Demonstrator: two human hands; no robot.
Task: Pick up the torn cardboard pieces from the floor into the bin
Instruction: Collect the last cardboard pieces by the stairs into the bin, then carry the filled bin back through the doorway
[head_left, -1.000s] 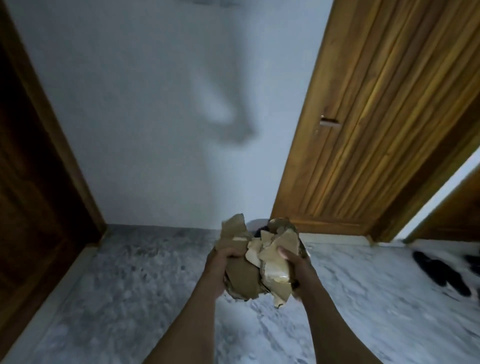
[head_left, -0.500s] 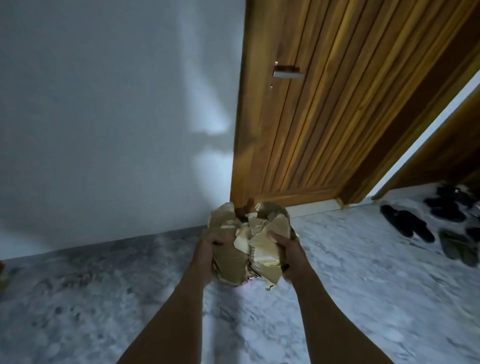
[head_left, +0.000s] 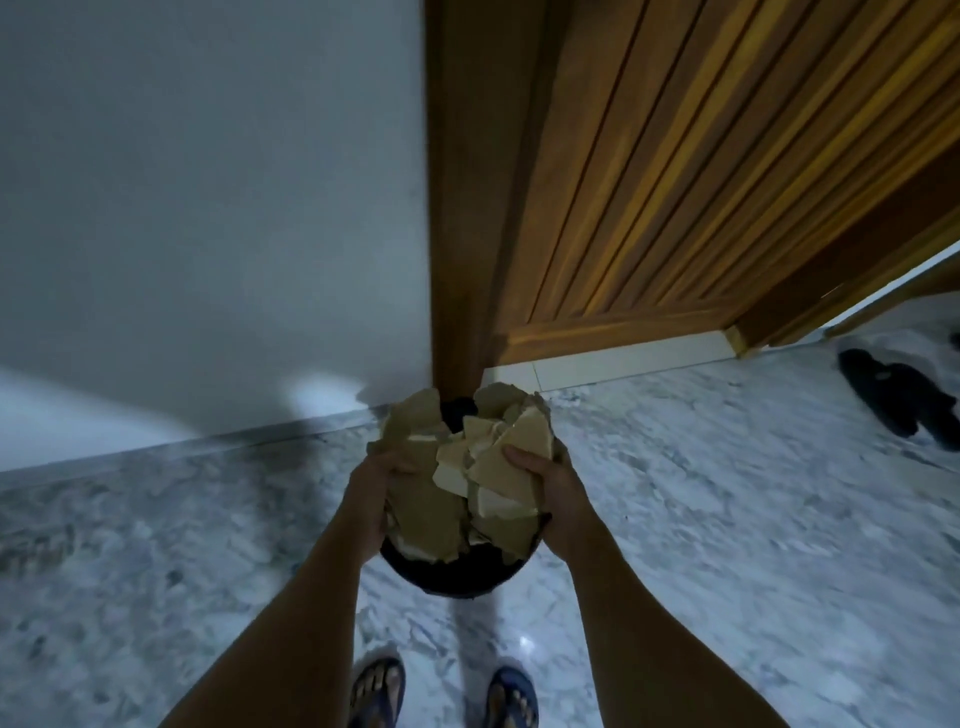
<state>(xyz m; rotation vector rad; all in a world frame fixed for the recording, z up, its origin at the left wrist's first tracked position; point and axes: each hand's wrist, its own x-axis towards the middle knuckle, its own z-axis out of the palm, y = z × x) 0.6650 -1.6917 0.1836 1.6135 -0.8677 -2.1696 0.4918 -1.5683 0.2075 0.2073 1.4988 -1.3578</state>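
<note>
Both hands clasp a bundle of torn brown and pale cardboard pieces (head_left: 467, 483) from either side: the left hand (head_left: 371, 501) curls round its left edge, the right hand (head_left: 550, 493) round its right. The bundle sits directly above a round black bin (head_left: 452, 571) on the grey-white marble floor (head_left: 727, 519), near a ribbed wooden door (head_left: 675, 182). Two feet in blue sandals (head_left: 376, 691) stand below.

Home hallway: wooden door (head_left: 675, 171), slippers (head_left: 904, 397)
</note>
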